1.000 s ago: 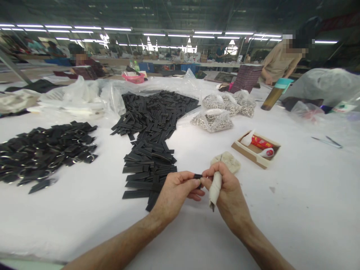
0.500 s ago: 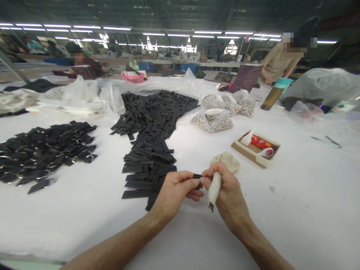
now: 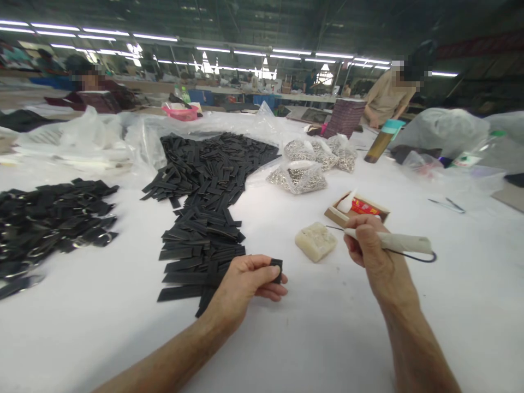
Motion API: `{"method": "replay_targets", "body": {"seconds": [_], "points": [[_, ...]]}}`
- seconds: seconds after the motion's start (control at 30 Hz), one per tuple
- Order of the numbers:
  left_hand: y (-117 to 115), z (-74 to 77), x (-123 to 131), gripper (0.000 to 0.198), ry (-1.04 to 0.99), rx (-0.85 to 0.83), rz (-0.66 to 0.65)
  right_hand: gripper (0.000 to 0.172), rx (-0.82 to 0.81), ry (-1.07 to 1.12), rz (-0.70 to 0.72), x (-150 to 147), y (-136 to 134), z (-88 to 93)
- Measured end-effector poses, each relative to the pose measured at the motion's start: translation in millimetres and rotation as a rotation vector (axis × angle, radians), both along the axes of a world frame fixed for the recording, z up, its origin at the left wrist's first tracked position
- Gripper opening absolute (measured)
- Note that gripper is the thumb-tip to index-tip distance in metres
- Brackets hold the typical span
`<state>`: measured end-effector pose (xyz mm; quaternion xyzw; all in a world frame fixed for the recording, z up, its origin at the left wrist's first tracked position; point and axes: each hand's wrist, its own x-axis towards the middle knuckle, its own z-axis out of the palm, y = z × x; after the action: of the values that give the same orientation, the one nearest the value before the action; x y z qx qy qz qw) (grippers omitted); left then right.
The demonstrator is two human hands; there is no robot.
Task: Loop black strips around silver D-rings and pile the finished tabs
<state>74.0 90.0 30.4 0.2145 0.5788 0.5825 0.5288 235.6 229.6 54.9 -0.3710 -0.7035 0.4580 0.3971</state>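
My left hand (image 3: 249,281) pinches a folded black strip (image 3: 277,268) between thumb and fingers, just right of a pile of flat black strips (image 3: 204,234). In my right hand (image 3: 372,245) is an awl with a pale wrapped handle (image 3: 407,243) and a dark loop at its rear end. Its thin metal tip points left, at the upper right edge of a yellowish wax-like block (image 3: 316,242); whether the two touch I cannot tell. Behind the right hand, partly covered by it, sits a small cardboard box (image 3: 335,215) with a red packet (image 3: 364,206) inside.
Black strips with metal rings (image 3: 53,229) are heaped at the left. Clear bags of metal rings (image 3: 298,177) lie beyond the block. A teal-lidded bottle (image 3: 383,141) and tweezers (image 3: 448,205) are at the right. Another person (image 3: 388,95) works across the table.
My right hand has left the folded strip and moved right, swinging the awl's tip round to the block. My left hand keeps the strip. The whole view has shifted slightly.
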Motion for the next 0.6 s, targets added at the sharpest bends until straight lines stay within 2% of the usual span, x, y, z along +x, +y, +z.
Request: {"method": "replay_targets", "body": {"seconds": [0.17,0.3,0.6], "points": [[1.9,0.1,-1.6,0.019,-0.004,-0.011,-0.030,0.035,0.038,-0.099,-0.117,-3.9,-2.7,6.2],[2.6,0.2,1.0,0.018,-0.026,-0.024,-0.050,0.031,0.027,-0.215,-0.128,-9.5,-1.9,5.0],[2.9,-1.5,4.7,0.019,-0.030,-0.049,-0.087,0.026,0.008,-0.257,-0.132,-17.9,3.4,-5.4]]}}
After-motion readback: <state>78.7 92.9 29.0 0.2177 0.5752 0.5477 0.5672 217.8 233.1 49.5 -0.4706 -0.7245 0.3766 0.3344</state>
